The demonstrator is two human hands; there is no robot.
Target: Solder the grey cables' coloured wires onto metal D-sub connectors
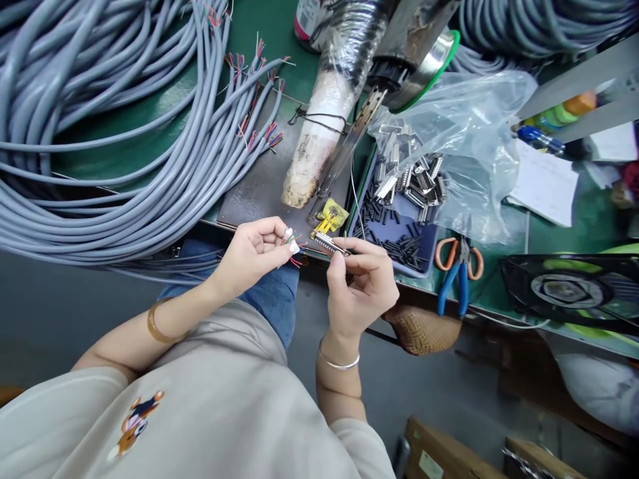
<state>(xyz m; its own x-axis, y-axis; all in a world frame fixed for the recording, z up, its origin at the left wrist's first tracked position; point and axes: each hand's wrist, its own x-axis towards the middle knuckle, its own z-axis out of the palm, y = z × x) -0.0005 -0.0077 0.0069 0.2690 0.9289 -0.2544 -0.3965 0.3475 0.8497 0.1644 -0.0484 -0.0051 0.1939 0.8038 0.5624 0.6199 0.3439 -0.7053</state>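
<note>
My left hand [259, 253] pinches thin coloured wires [295, 247] that fan out from its fingertips; white coverings show on the thumb and a finger. Between thumb and fingers, my right hand [360, 279] grips a metal multi-pin connector [329, 243], its row of pins facing the wires. Just behind the connector lies a yellow piece with crumpled yellow wrapping [329, 217]. Above both hands, a white tube [319, 143] bound with black wire slants down over the dark plate [244, 199]. Whether any wire touches the connector, I cannot tell.
Bundled grey cables [124, 206] with stripped coloured ends cover the left. A blue tray [426, 256] at the right holds loose metal connectors [419, 179] and black sleeves [394, 239]. Plastic bag [479, 146], orange-handled scissors [476, 264], blue-handled pliers [454, 286] and a black fan [569, 291] lie beyond.
</note>
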